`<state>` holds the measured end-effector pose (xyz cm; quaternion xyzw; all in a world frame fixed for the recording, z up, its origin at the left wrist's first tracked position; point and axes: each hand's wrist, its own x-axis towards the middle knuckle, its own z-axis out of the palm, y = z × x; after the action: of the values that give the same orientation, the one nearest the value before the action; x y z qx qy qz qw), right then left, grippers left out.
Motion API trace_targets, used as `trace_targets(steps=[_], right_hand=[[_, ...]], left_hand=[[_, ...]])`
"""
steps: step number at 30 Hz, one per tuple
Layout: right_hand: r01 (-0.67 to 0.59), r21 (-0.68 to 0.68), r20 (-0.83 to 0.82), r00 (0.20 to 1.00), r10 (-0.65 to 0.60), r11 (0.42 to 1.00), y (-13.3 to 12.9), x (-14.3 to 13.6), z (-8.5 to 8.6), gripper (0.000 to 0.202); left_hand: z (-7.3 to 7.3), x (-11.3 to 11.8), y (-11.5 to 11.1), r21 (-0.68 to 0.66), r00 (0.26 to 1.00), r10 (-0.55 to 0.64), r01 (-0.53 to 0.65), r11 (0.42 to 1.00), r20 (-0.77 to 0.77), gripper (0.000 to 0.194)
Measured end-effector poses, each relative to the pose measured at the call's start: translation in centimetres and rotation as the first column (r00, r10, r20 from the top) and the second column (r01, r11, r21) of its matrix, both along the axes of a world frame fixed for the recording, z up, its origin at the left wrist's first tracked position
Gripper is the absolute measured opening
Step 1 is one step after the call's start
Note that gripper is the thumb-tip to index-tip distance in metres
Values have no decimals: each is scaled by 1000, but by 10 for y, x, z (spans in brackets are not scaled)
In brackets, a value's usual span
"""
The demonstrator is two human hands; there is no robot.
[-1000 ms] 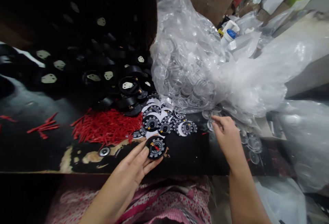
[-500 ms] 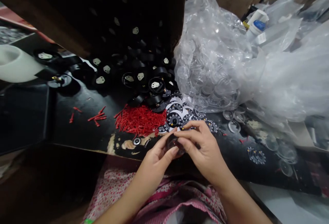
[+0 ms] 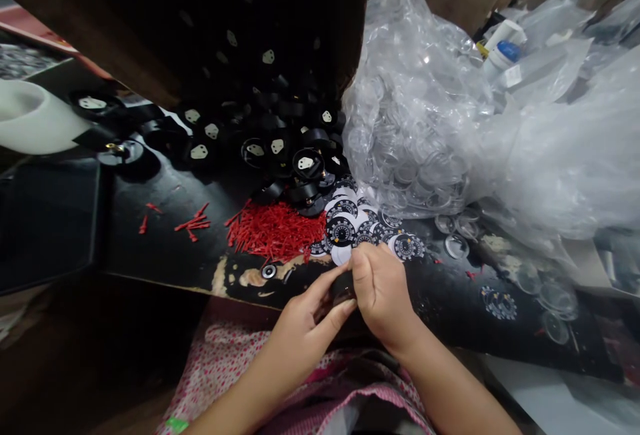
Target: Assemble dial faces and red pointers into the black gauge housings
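Between the thumb and fingers of my left hand [image 3: 313,315] is a black round gauge case [image 3: 343,287], held just over the table's front edge. My right hand [image 3: 380,288] is curled into a fist against the right side of that case. Its fingers hide whatever may be inside them. Just beyond both hands lie printed black-and-white gauge dials [image 3: 342,230] in an overlapping heap. To their left spreads a pile of red pointers [image 3: 275,232]. A small black-and-silver ring [image 3: 269,272] rests near the front edge.
Black gauge cases [image 3: 305,163] are heaped at the back beneath a dark box [image 3: 200,15]. A plastic bag [image 3: 410,135] of clear round covers stands at the right back. Loose clear covers [image 3: 557,295] lie at right, and a white cylindrical container [image 3: 35,118] stands at left.
My right hand has gone from fingertips extended over the gauge case to a closed fist pressed against its side. The case is turned in my left hand, its black side now showing.
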<state>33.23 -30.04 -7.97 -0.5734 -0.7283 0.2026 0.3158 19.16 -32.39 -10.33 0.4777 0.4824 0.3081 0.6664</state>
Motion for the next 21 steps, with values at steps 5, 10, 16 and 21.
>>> trace_targets(steps=[5, 10, 16, 21], right_hand=[[-151, -230, -221, 970, 99, 961, 3, 14, 10, 27], [-163, -305, -282, 957, 75, 938, 10, 10, 12, 23], [-341, -312, -215, 935, 283, 887, 5, -10, 19, 18], [-235, -360, -145, 970, 195, 903, -3, 9, 11, 19]], left_hand=[[-2, -60, -27, 8, 949, 235, -239, 971, -210, 41], [3, -124, -25, 536, 596, 617, -339, 773, -514, 43], [7, -95, 87, 528, 768, 469, -205, 824, -435, 43], [4, -86, 135, 518, 799, 437, -189, 834, -412, 49]])
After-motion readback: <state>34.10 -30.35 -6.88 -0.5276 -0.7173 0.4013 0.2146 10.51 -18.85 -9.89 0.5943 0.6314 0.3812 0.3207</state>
